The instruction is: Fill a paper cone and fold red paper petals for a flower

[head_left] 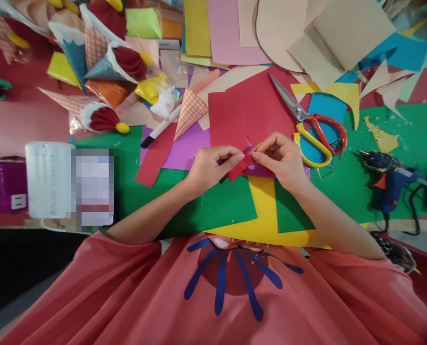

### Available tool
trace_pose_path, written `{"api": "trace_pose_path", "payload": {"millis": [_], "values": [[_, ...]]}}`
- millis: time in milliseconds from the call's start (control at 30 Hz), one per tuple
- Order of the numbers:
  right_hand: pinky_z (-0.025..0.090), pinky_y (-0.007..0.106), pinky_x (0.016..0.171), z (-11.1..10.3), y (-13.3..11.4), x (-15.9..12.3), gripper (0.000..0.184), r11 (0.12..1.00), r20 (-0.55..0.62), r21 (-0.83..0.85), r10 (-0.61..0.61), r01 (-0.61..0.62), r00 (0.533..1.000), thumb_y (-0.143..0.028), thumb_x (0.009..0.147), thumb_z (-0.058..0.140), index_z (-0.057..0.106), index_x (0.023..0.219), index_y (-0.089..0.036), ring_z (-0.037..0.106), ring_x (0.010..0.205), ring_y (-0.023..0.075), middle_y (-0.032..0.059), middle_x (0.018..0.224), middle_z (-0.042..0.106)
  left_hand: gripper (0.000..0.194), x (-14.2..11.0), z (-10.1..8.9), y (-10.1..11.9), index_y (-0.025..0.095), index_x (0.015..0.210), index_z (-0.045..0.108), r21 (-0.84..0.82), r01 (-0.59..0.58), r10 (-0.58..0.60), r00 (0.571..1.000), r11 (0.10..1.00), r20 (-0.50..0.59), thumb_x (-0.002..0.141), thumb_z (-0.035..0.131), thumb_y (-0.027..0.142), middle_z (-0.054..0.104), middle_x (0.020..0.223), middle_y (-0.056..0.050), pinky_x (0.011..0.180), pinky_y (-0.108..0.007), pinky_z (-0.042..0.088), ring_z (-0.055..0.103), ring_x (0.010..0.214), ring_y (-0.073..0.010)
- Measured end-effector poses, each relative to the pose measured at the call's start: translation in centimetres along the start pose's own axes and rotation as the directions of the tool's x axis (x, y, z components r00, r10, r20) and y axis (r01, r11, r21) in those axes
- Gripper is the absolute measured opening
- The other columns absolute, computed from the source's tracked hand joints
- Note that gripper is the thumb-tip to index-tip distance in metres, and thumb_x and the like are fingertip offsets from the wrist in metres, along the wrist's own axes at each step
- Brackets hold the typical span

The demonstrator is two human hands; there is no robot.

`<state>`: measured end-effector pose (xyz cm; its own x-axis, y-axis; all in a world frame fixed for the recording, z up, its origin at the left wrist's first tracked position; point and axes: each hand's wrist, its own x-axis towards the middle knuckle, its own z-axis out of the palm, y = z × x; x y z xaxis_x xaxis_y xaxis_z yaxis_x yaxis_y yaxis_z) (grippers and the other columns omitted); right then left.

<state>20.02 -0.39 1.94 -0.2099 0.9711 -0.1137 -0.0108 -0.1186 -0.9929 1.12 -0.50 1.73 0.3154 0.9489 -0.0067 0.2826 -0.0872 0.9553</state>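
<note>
In my head view, the red paper piece [241, 166] is at the centre of the frame, between the two hands. Its long axis runs obliquely, from a pointed lower-left end to an upper-right end at the right fingertips. The material is thin and matte, with a folded or layered shape; I cannot tell the number of layers.

Grip, left hand [213, 167]: thumb and index finger closed in a pinch on the left portion of the red paper piece. Grip, right hand [283, 160]: thumb and fingertips closed on its upper-right end, with no visible gap.

Beneath the hands I see a smooth purple sheet [195, 143] overlying green sheets [213, 206]. A large red sheet [227, 115] extends above the hands. A straight-edged red strip [154, 165] slopes down to the left, left of centre.

The scissors [298, 114], right of centre, have metal blades pointing to the upper left; one handle loop is red, the other yellow. The checkered cone [191, 114] points its tip to the lower left. Beside it, the white marker [163, 125] lies on a similar diagonal, black end at lower left. The blue glue gun [391, 184], right of frame, directs its nozzle to the upper left.
</note>
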Motion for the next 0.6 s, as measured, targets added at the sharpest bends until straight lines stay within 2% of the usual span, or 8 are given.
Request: {"api": "trace_pose_path", "payload": {"millis": [167,333,467,600], "values": [[0.051,0.023,0.062,-0.1,-0.34,0.01,0.033,1.0,0.043,0.001,-0.003,0.003,0.999,-0.049,0.078,0.072,0.059,0.092,-0.021,0.061,0.065,0.0081,-0.002,0.078,0.067,0.038,0.05,-0.03,0.21,0.016,0.074,0.07,0.018,0.0,0.0,0.999,1.0,-0.034,0.085,0.058,0.051,0.069,0.064,-0.001,0.052,-0.017,0.045,0.057,0.054,-0.0078],[0.046,0.022,0.058,0.19,-0.59,-0.08,0.03,0.999,0.133,-0.044,-0.011,0.017,0.991,-0.047,0.079,0.071,0.063,0.078,-0.018,0.056,0.061,0.0075,-0.0022,0.07,0.063,0.039,0.04,-0.08,0.33,0.016,0.074,0.07,0.016,-0.002,0.002,1.0,1.0,0.006,0.085,0.059,0.051,0.07,0.066,-0.002,0.053,-0.017,0.045,0.059,0.056,-0.0081],[0.044,0.022,0.057,0.11,-0.59,0.02,0.028,0.999,0.101,-0.051,-0.01,0.016,0.995,-0.043,0.078,0.073,0.063,0.072,-0.017,0.053,0.058,0.0071,-0.0033,0.063,0.06,0.039,0.2,-0.17,0.37,0.015,0.075,0.07,-0.039,0.019,-0.018,1.0,0.999,0.014,0.083,0.06,0.052,0.071,0.07,-0.002,0.056,-0.017,0.047,0.061,0.06,-0.0084],[0.045,0.022,0.055,-0.29,-0.72,0.26,0.027,0.997,0.064,-0.019,0.07,-0.069,0.995,-0.041,0.077,0.073,0.062,0.071,-0.017,0.053,0.054,0.0073,-0.0037,0.061,0.059,0.038,0.54,-0.32,0.38,0.014,0.073,0.069,-0.072,0.093,-0.093,0.996,0.993,0.009,0.081,0.062,0.05,0.064,0.06,0.001,0.048,-0.016,0.042,0.054,0.052,-0.0066]]}}
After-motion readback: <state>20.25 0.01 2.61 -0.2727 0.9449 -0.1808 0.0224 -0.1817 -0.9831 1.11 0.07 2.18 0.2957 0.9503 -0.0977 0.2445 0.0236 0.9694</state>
